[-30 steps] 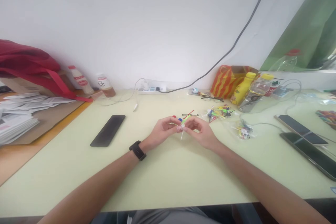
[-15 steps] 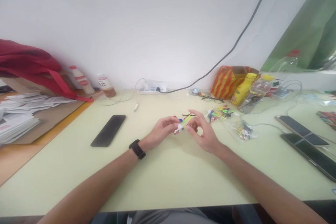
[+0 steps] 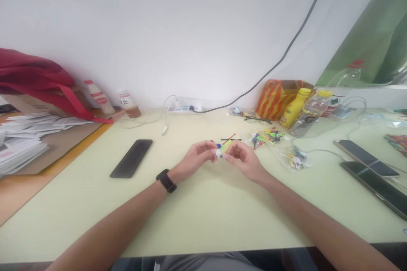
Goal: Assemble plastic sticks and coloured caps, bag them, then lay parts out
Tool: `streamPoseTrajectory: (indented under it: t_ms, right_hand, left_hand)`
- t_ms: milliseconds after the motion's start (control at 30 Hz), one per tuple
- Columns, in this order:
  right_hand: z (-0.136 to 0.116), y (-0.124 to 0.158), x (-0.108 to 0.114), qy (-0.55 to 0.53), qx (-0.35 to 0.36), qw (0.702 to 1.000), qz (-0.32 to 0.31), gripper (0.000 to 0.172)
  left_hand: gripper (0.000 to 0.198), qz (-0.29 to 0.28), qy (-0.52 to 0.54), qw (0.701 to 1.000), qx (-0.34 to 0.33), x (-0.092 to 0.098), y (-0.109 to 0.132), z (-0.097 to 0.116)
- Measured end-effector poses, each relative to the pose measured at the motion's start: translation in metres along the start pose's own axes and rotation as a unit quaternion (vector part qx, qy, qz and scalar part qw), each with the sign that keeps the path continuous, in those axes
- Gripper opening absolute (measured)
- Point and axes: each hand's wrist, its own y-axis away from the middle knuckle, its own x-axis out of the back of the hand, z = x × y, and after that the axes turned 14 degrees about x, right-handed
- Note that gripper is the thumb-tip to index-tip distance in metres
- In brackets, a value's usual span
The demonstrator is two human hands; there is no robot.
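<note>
Over the middle of the table, my left hand (image 3: pixel 197 156) has its thumb and fingers closed on small coloured plastic pieces (image 3: pixel 219 152), with white and blue rounded parts showing. My right hand (image 3: pixel 246 160) is close beside it, thumb and forefinger pinched at the other side of the same pieces, near a yellow-green strip (image 3: pixel 227 145). A thin red stick (image 3: pixel 231 136) and a black stick (image 3: pixel 234 139) show just beyond the fingers. Whether these two are held or lie on the table, I cannot tell. Fingers hide how the parts join.
Right of my hands lie a pile of coloured plastic pieces (image 3: pixel 267 136) and a clear bag of small parts (image 3: pixel 298 161). Glasses (image 3: pixel 258 120), bottles (image 3: pixel 294 108) and a striped bag (image 3: pixel 270 99) stand behind. Phones lie left (image 3: pixel 131 159) and right (image 3: pixel 365 159).
My right hand's fingers have curled in and moved slightly left, closer to my left hand. The red stick shows more clearly beyond them. My left hand stays nearly still.
</note>
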Motion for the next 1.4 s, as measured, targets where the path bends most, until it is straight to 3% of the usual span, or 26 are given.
streamPoseTrajectory:
  t_ms: [400,667,800,900,1067,1167,1200,1300,1400]
  right_hand:
    - [0.007,0.005,-0.011,0.034,-0.015,0.999,0.012,0.026]
    - [0.009,0.005,-0.002,0.077,0.024,0.994,0.068,0.049]
    - [0.007,0.009,0.000,0.144,0.099,0.984,0.013,0.052]
    - [0.007,0.011,0.001,0.157,0.103,0.982,-0.008,0.052]
    - [0.008,0.011,0.001,0.155,0.092,0.984,0.005,0.053]
    - [0.007,0.011,0.003,0.144,0.080,0.986,-0.014,0.027]
    - [0.006,0.010,0.005,0.137,0.071,0.988,-0.029,0.026]
    - [0.005,0.006,0.008,0.124,0.056,0.989,-0.055,0.057]
    - [0.003,0.003,0.008,0.123,0.058,0.990,-0.032,0.051]
  left_hand:
    - [0.020,-0.042,0.018,0.999,-0.002,0.001,0.001,-0.004]
    - [0.025,-0.022,0.011,1.000,-0.017,0.004,-0.003,-0.008]
    - [0.026,-0.027,0.015,1.000,0.001,0.005,-0.002,-0.007]
    - [0.026,-0.032,0.008,0.999,0.011,0.005,-0.001,-0.006]
    - [0.027,-0.047,0.001,0.999,0.021,0.006,0.000,-0.006]
    - [0.025,-0.046,-0.002,0.999,0.018,0.006,0.000,-0.006]
    - [0.024,-0.043,-0.003,0.999,0.017,0.006,0.000,-0.006]
    - [0.023,-0.034,-0.004,0.999,0.015,0.007,0.000,-0.006]
    - [0.023,-0.033,-0.005,0.999,0.014,0.006,0.000,-0.005]
